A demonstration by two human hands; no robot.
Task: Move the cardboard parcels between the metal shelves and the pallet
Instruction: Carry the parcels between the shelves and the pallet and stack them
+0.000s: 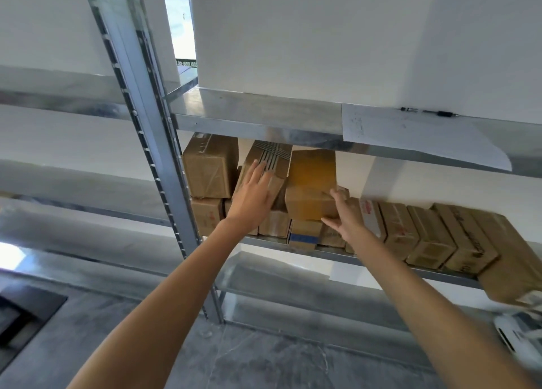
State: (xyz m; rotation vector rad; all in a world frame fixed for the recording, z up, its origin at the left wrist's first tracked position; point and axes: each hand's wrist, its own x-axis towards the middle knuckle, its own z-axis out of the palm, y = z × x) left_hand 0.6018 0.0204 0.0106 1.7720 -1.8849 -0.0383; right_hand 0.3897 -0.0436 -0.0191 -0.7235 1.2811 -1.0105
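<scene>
Cardboard parcels fill the middle level of a metal shelf. My left hand lies flat with straight fingers against a tilted parcel with dark stripes in the upper row. My right hand touches the lower right corner of a yellowish-brown parcel that sits on top of the bottom row; its fingers are spread, the thumb under the corner. A taped parcel stands at the left end. A row of similar parcels runs off to the right.
The shelf's upright post stands just left of my left arm. The upper shelf board carries a white sheet of paper and a pen. A lower shelf level, grey floor and a dark floor hatch lie below.
</scene>
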